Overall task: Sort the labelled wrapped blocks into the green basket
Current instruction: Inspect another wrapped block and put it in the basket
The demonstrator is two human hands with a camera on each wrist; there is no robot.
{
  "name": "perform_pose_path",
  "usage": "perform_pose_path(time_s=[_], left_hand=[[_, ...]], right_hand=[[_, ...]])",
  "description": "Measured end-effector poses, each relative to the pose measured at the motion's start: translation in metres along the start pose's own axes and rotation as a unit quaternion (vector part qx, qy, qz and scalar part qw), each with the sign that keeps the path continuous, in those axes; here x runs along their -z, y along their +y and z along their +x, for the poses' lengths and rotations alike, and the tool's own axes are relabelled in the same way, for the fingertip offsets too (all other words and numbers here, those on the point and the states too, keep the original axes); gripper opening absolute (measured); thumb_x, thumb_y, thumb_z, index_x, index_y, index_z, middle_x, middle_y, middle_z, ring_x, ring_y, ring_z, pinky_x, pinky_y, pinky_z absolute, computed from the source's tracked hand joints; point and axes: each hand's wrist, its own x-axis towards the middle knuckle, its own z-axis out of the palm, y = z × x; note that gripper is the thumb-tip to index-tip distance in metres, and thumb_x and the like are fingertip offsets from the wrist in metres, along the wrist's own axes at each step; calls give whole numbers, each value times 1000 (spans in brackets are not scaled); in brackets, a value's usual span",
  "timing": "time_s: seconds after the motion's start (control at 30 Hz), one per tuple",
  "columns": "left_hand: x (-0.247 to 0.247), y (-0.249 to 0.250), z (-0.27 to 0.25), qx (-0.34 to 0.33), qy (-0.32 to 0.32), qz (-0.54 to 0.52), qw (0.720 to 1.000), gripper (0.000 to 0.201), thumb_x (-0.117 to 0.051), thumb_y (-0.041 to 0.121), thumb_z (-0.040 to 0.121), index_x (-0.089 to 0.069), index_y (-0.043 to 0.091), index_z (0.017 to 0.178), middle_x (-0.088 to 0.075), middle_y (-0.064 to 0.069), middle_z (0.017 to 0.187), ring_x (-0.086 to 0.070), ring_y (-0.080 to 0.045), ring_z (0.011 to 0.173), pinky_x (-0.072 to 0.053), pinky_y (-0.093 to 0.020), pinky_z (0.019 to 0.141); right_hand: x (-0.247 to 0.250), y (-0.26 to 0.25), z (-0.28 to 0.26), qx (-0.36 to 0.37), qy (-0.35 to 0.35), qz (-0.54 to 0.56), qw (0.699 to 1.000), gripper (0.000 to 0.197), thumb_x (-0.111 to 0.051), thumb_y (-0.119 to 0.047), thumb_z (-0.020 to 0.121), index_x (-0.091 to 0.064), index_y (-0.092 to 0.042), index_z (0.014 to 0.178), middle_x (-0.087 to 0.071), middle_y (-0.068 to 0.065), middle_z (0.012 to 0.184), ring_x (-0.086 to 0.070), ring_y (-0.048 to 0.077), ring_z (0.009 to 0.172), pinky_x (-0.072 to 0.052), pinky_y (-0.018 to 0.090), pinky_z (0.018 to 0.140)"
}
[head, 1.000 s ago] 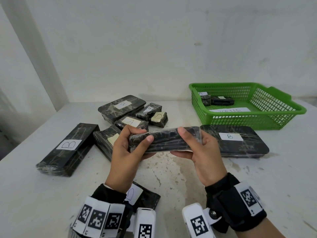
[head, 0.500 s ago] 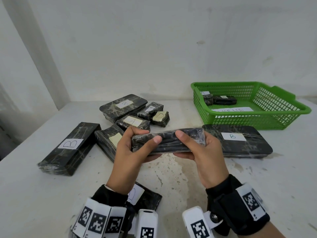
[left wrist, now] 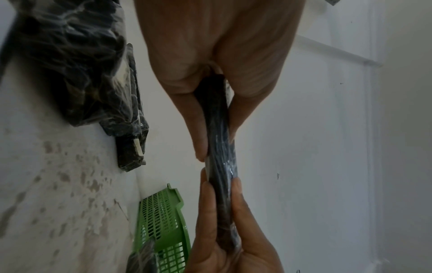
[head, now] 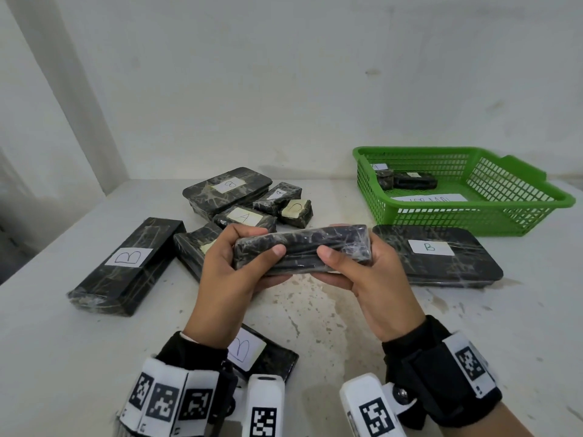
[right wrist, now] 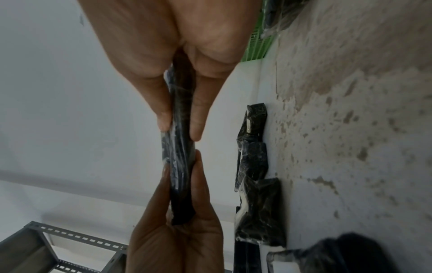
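Hands hold one wrapped block (head: pixel 301 250) above the tabletop's middle: our left hand (head: pixel 232 272) grips one end, our right hand (head: pixel 367 275) the other. No label faces us; we judge turning it comes next, before the basket (head: pixel 533 205) at the far right corner.

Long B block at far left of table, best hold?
Take the long B block across its narrow width near the middle, coming from above. It lies flat, apart from its neighbours, with both long sides free; the film wrap looks slick, so a mid-length hold probably balances best.

The held block (head: pixel 301 250) shows no label; the basket's paper strip (head: pixel 430 198) is unreadable.
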Motion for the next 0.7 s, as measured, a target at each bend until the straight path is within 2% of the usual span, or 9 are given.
perform_pose_path(time_s=[0.1, 0.17, 0.3, 0.37, 0.47, 0.53, 0.63, 0.7], left_hand=[[0, -1, 0, -13, 14, 2, 1000, 21, -69, -2, 79, -58, 7, 94, -70, -11, 81, -73, -26, 70, -57, -25, 54], [0, 1, -1, -17, 12, -12, 1000, 24, -71, 2, 75, -59, 7, 96, -71, -10, 82, -73, -24, 72, -58, -26, 56], [2, 4, 2, -10, 8, -77, 997, 48, -78, 3, 72, -54, 6, 114, -71, -10, 95, -73, -22, 84, -59, -27, 67], [3, 4, 3, -7, -6, -100, 995, 46, -75, 3, 75, -55, 1, 117, -72, -14, 101, -72, -25, 92, -58, -28, 73], [3, 0, 3, -20, -9, -85, 996, 35, -70, 5, 76, -61, -3, 109, -74, -14, 98, -72, -24, 94, -58, -27, 75], [4, -3, 3, -32, -7, -79, 996, 32, -71, 4, 77, -62, -1, 107, -74, -13, 98, -72, -25, 96, -58, -28, 79], [7, -6, 5, -43, -15, -80, 996, 32, -72, 1, 79, -62, 3, 109, -73, -12, 103, -70, -26, 102, -57, -29, 84], [8, -7, 6, -47, -29, -80, 995, 33, -70, 1, 78, -61, 5, 109, -72, -12, 105, -68, -27, 106, -56, -30, 87]], right_hand=[[-1, 3, 1, -9, 1, 10, 1000, 34, -72, -14, 70, -64, -8, 103, -75, 12, 102, -73, 25, 93, -60, 29, 70], [-1, 2, 1, -13, -14, 31, 999, 33, -69, -14, 73, -62, -8, 105, -74, 11, 104, -72, 24, 95, -60, 30, 73], [1, 0, 2, -7, -51, 72, 996, 32, -61, -15, 81, -59, -7, 112, -74, 7, 106, -71, 20, 100, -58, 30, 80], [2, 1, 2, 5, -50, 71, 996, 30, -59, -13, 83, -59, -7, 112, -74, 7, 108, -70, 21, 103, -58, 31, 84], [2, 4, 3, 13, -49, 56, 997, 30, -59, -16, 85, -58, -8, 114, -71, 10, 115, -68, 23, 109, -57, 35, 87], [3, 2, 3, 5, -54, 34, 998, 33, -62, -26, 84, -58, -12, 113, -70, 8, 118, -67, 23, 110, -58, 35, 82], [5, -5, 4, -30, -65, 31, 997, 58, -62, -50, 75, -55, -11, 117, -69, 8, 118, -69, 27, 106, -59, 35, 75], [6, -9, 5, -39, -62, 65, 995, 72, -56, -58, 74, -53, -6, 125, -69, 12, 118, -69, 29, 104, -59, 36, 77]])
